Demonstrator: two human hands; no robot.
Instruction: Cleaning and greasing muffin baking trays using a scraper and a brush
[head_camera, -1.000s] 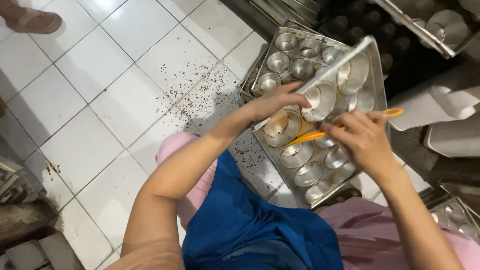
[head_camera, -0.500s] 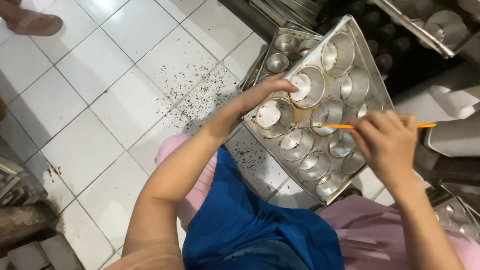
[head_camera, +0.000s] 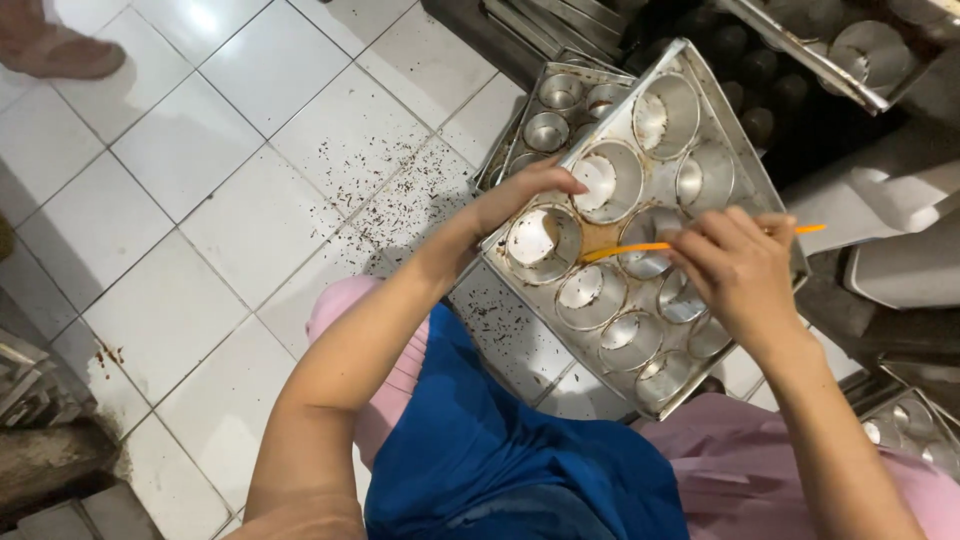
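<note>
My left hand (head_camera: 515, 195) grips the near-left edge of a metal baking tray (head_camera: 740, 160) with several round cups, held tilted above my lap. My right hand (head_camera: 735, 270) holds a thin orange stick (head_camera: 625, 249) whose tip reaches into the tray's middle, between the cups, where brown residue shows. Some cups carry white and brown remains. My lap below is covered by blue cloth (head_camera: 500, 450) and pink fabric (head_camera: 730, 460).
A second cup tray (head_camera: 560, 100) lies on the white tiled floor (head_camera: 200, 200) behind the held one, amid scattered dark crumbs (head_camera: 390, 190). More metal trays (head_camera: 830, 50) are stacked at the top right. Another person's foot (head_camera: 55, 50) rests at the top left.
The tray has tipped up to face me more and shifted right. My right hand with the orange stick has moved from the tray's lower part toward its middle.
</note>
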